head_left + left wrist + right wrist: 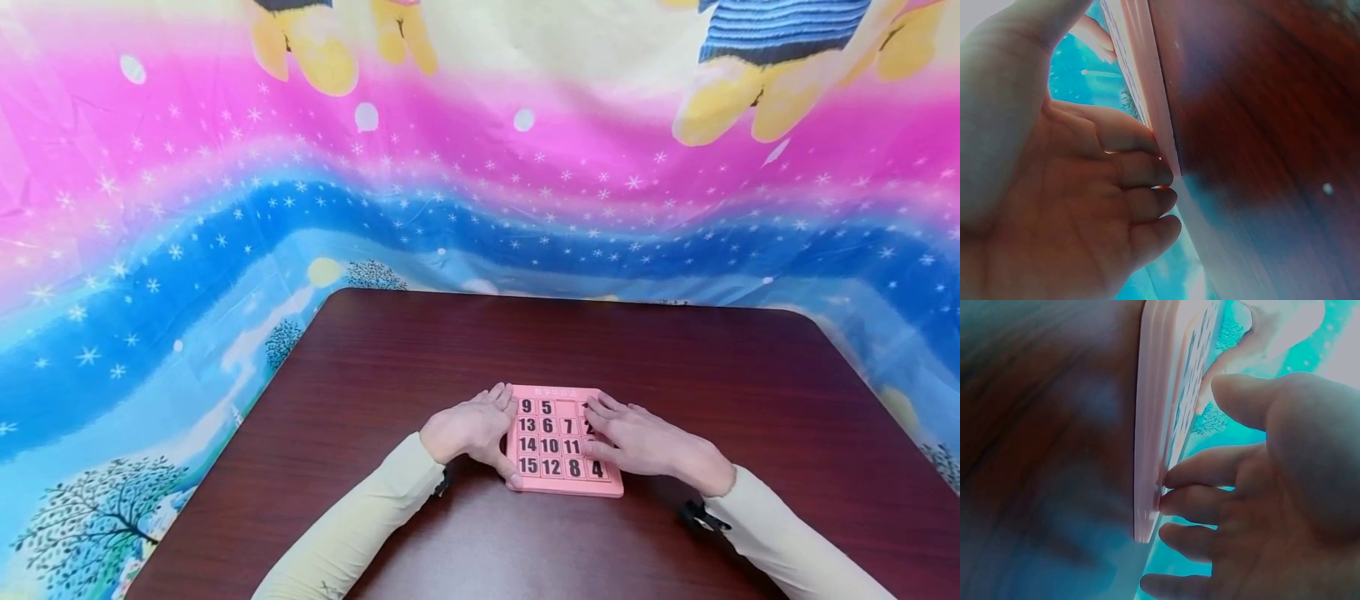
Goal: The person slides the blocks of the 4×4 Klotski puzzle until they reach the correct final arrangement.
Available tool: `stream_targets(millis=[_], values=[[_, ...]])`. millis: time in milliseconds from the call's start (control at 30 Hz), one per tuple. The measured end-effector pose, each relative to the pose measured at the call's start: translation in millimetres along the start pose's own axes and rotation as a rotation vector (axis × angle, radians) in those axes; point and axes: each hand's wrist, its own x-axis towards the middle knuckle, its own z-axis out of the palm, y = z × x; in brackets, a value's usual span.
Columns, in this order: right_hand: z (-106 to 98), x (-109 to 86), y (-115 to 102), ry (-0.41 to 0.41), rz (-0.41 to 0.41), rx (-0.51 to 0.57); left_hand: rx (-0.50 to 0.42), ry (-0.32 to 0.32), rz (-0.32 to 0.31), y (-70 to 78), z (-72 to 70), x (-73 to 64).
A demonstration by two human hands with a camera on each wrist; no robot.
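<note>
A pink sliding number puzzle (pixel 561 483) lies flat on the dark table, its tiles marked with black numbers. The empty slot shows in the top row, right of the 5. My left hand (pixel 474 427) rests along the puzzle's left edge, fingers near the far corner and thumb at the near one. In the left wrist view its fairly straight fingers touch the pink side (pixel 1157 87). Over the right-hand column lies my right hand (pixel 647 437), fingertips on the upper right tiles and thumb beside the 11. It covers some tiles. In the right wrist view its fingers extend toward the puzzle's edge (pixel 1150 437).
The brown wooden table (pixel 420 342) extends around the puzzle on all sides. Behind it hangs a colourful cloth (pixel 480 175) with snowflakes and cartoon figures. A black strap (pixel 705 517) shows at the right wrist, under the cream sleeve (pixel 787 525).
</note>
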Motion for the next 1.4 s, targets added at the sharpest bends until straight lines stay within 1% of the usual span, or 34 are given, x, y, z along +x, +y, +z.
stream_targets(millis=[233, 500, 600, 700, 867, 1100, 1233, 1400], values=[[4, 7.5, -8, 0.007, -0.026, -0.037, -0.006, -0.003, 0.0, -0.6, -0.9, -1.3], [4, 17.4, -16, -0.021, -0.034, -0.021, -0.023, -0.004, -0.004, -0.8, -0.2, -0.9], [3, 18.1, -16, -0.022, -0.04, -0.009, -0.018, -0.005, -0.01, -1.0, -0.2, -1.0], [1, 13.5, -14, -0.01, -0.048, -0.006, -0.018, -0.009, -0.011, -0.4, -0.5, -1.1], [-2, -0.8, -12, 0.015, -0.062, -0.028, -0.012, -0.016, -0.011, 0.4, -1.4, -0.7], [0, -17.7, -15, 0.0, -0.058, -0.035, -0.004, -0.016, -0.013, 0.5, -1.5, 0.6], [2, -20.7, -16, -0.007, -0.056, -0.052, -0.005, -0.014, -0.012, 0.6, -0.6, 0.7], [1, -17.6, -14, -0.01, -0.042, -0.056, -0.005, -0.011, -0.009, 0.1, 0.1, 0.3]])
